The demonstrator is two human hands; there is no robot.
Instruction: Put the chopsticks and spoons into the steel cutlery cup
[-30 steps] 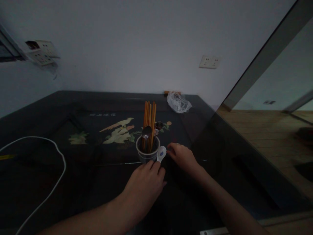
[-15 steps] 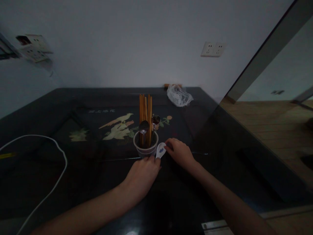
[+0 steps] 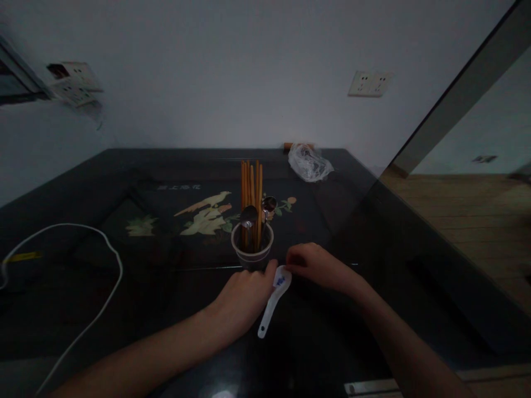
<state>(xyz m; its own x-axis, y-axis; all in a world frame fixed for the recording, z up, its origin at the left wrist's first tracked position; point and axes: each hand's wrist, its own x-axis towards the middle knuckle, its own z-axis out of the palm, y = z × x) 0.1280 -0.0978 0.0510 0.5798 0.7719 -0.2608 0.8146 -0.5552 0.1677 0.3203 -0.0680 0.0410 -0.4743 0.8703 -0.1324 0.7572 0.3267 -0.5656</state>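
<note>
A white soup spoon (image 3: 271, 305) with a blue mark in its bowl is tilted in front of the cup, its handle slanting down toward me. My left hand (image 3: 248, 293) has its fingers closed at the left edge of the spoon's bowl. At the opposite edge, the curled fingertips of my right hand (image 3: 316, 266) pinch the rim. Just beyond my left hand stands a white cup (image 3: 253, 257) holding several wooden chopsticks (image 3: 251, 188) and two metal spoons, a left one (image 3: 249, 214) and a right one (image 3: 269, 204).
The dark glossy table (image 3: 199, 309) bears a bird-and-flower picture. A crumpled clear plastic bag (image 3: 310, 164) lies at the back, beside a brown roll-like object (image 3: 288, 147). A white cable (image 3: 118, 257) loops across the left side. Sockets (image 3: 370, 84) sit on the wall.
The soup spoon has come nearer to me and swung round, so its handle now shows below the hands. My left fingers have shifted from the handle to the bowl; the right hand moved slightly nearer.
</note>
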